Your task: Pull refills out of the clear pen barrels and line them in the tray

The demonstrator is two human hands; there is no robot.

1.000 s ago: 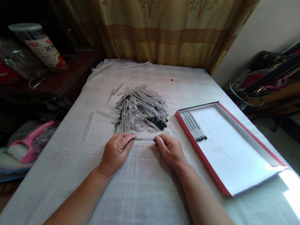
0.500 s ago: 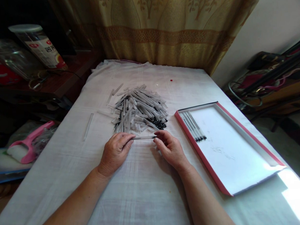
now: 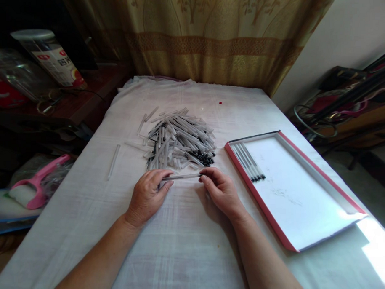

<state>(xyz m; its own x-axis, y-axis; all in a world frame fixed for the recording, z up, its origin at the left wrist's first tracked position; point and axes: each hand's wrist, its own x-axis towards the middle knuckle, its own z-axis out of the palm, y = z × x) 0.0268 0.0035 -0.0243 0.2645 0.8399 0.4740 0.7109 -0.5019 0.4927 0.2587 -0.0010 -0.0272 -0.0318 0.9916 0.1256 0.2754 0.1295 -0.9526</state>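
A slim clear pen with a dark end (image 3: pixel 184 176) lies level between my two hands, just in front of the pile. My right hand (image 3: pixel 222 193) pinches its dark right end between thumb and fingers. Around the left end curl the fingers of my left hand (image 3: pixel 148 194), the thumb a little below the barrel; the tip is partly hidden there. Behind them spreads a heap of clear pen barrels (image 3: pixel 182 136), with black pieces (image 3: pixel 204 157) at its right front. To the right, several black-ended pens (image 3: pixel 248 161) lie side by side in a shallow red-edged box (image 3: pixel 264 215).
A single clear tube (image 3: pixel 113 162) lies left of the heap on the white tablecloth (image 3: pixel 171 255). Small red (image 3: pixel 220 103) and white bits sit farther back. A patterned curtain (image 3: pixel 204 47) hangs behind. At left are a lidded jar (image 3: pixel 53 61) and a pink-handled object (image 3: pixel 39 183).
My left thumb has parted from the fingers and the left hand has loosened, baring more of the pen. My right hand and the pen have shifted slightly right.
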